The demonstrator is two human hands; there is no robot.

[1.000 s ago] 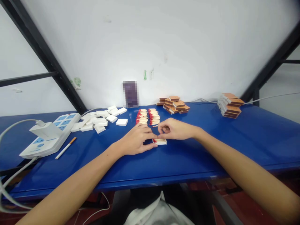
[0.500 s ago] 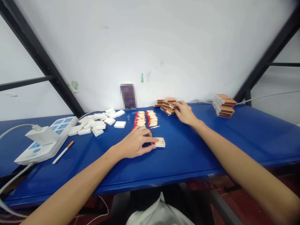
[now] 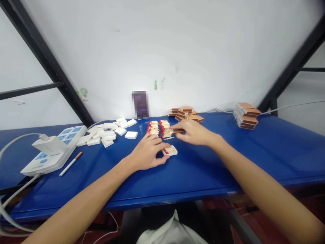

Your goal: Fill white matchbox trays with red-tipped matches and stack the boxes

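My left hand [image 3: 148, 152] rests on the blue table [image 3: 228, 162], its fingers pinching the left end of a small white tray filled with red-tipped matches [image 3: 170, 150]. My right hand [image 3: 191, 132] hovers just above and right of it, holding a brown matchbox sleeve [image 3: 177, 130] by its end. Behind the hands lie two rows of loose matches [image 3: 159, 128]. A pile of brown sleeves [image 3: 188, 114] sits further back.
Several empty white trays [image 3: 106, 130] lie scattered at the back left. A white power strip [image 3: 54, 147] with a plug and cables stands at the far left, a cigarette [image 3: 71, 163] beside it. Another stack of matchboxes [image 3: 245, 115] sits at the back right. Black frame bars flank the wall.
My right hand reached back to the pile of brown sleeves, took one, and has come back toward the filled tray. My left hand has stayed on the tray.
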